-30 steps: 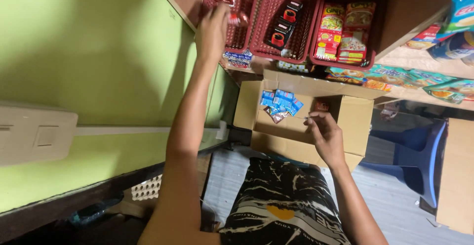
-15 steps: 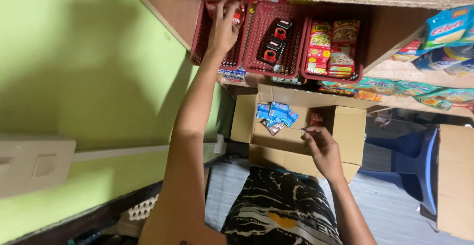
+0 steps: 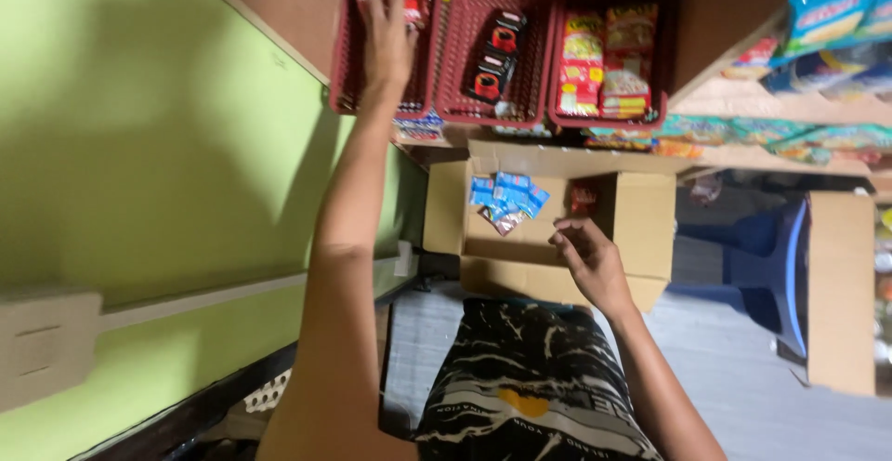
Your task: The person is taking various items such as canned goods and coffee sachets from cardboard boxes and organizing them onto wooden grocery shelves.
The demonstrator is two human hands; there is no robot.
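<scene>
My left hand [image 3: 386, 38] reaches up into the leftmost red plastic basket [image 3: 346, 61] on the wooden shelf. Its fingers are stretched out flat against the red packets [image 3: 417, 1] inside, and I see nothing gripped. My right hand [image 3: 587, 258] hovers over an open cardboard box [image 3: 641, 215], fingers loosely curled and empty. Inside the box lie several small blue sachets [image 3: 506, 196] and a red packet [image 3: 583, 199]. The sachets are just left of my right hand's fingertips, not touching them.
Two more red baskets sit beside the first, one with dark packets [image 3: 492, 52], one with yellow and red snack packs [image 3: 604, 61]. Shelves of blue and green packages [image 3: 827, 15] run right. A blue plastic chair [image 3: 776, 270], another carton [image 3: 841, 294] and a green wall [image 3: 158, 126] surround me.
My left hand has pushed a little deeper into the leftmost basket. My right hand has stayed over the cardboard box, shifting only slightly.
</scene>
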